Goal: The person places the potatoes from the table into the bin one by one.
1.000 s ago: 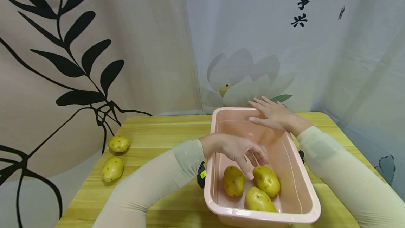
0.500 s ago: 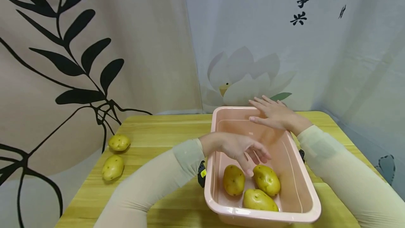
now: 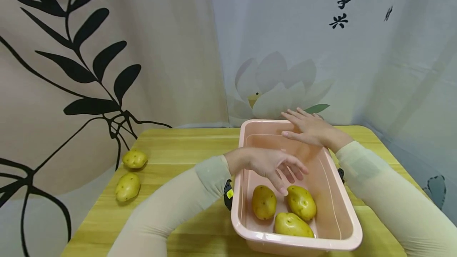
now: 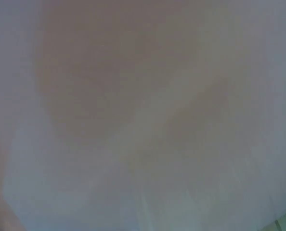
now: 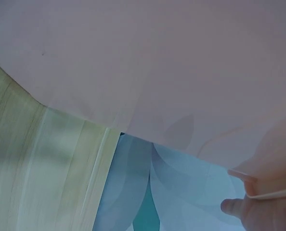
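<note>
A pink plastic basin (image 3: 342, 193) stands on the table with three potatoes on its floor: one on the left (image 3: 264, 202), one on the right (image 3: 301, 202) and one at the front (image 3: 293, 225). Inside it, my left hand (image 3: 269, 166) hovers over the potatoes with fingers loosely bent and nothing held; the thumb tip is right by the right potato. My right hand (image 3: 310, 129) lies over the basin's far right corner, fingers spread straight. In the right wrist view, the basin's outer wall (image 5: 133, 57) fills the top and a fingertip (image 5: 232, 207) shows beyond the rim.
Two more potatoes, a rear one (image 3: 135, 159) and a front one (image 3: 127, 187), lie near the left edge of the wooden table (image 3: 192, 142). A printed curtain (image 3: 171, 50) hangs behind the table. The left wrist view is mostly a blurred pale surface.
The front potato in the basin has rolled slightly and lies more sideways. My left hand has shifted a little to the right. The right hand stays in place.
</note>
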Motion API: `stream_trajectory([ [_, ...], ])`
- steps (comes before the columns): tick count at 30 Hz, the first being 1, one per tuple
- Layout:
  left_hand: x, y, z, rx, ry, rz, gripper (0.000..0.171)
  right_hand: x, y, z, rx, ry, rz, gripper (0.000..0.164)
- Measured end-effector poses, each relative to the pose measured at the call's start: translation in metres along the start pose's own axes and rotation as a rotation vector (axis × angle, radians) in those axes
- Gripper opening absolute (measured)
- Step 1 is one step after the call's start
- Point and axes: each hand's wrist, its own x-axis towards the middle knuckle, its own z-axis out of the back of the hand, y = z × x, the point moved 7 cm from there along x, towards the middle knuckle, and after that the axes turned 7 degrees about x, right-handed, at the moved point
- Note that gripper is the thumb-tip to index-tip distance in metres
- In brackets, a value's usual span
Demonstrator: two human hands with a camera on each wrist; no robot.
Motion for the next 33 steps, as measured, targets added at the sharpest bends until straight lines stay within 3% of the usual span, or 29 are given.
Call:
stream_trajectory([
  [10,-0.004,-0.007,0.008,0.038,-0.054,-0.078,0.068,0.0,0.0,0.0,0.0,-0.014,-0.003,0.082],
  [18,-0.019,-0.018,0.014,0.092,-0.087,-0.144,0.07,0.001,0.002,0.0,-0.031,-0.027,0.0,0.081],
  [33,-0.055,-0.023,0.023,0.096,-0.17,-0.082,0.069,0.0,-0.001,0.002,-0.023,-0.041,-0.001,0.083],
])
